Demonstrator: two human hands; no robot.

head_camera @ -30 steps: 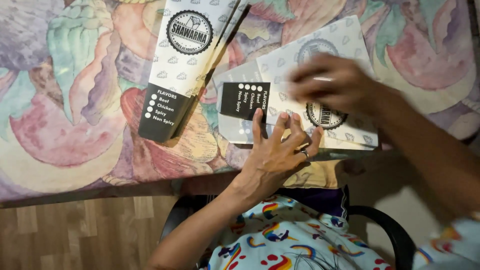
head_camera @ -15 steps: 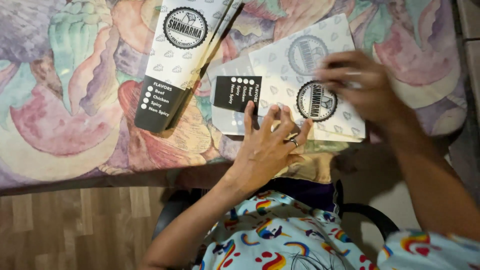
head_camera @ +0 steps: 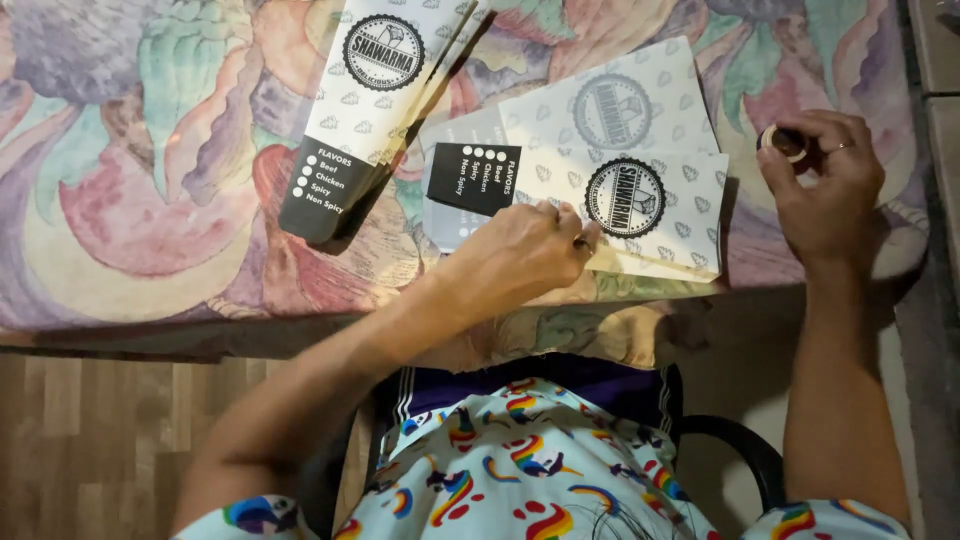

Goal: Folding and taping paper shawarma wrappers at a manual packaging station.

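My left hand (head_camera: 520,255) rests knuckles-up on flat white printed paper sleeves (head_camera: 640,190) with round black emblems, its fingers curled at the near edge of the top sleeve. My right hand (head_camera: 825,185) is off to the right of the sleeves, over the table edge, and pinches a small roll of tape (head_camera: 782,140) between thumb and fingers. A black panel with white dots (head_camera: 475,177) shows on a sleeve under the top one.
A stack of more folded white and black sleeves (head_camera: 365,100) lies at the upper left on the colourful patterned tablecloth (head_camera: 150,180). The table's near edge runs across the middle. Wooden floor (head_camera: 90,440) and a black chair (head_camera: 735,450) lie below.
My right hand has left the top sleeve and moved right to the table edge, now holding the tape roll. My left hand's spread fingers have curled in on the sleeve.
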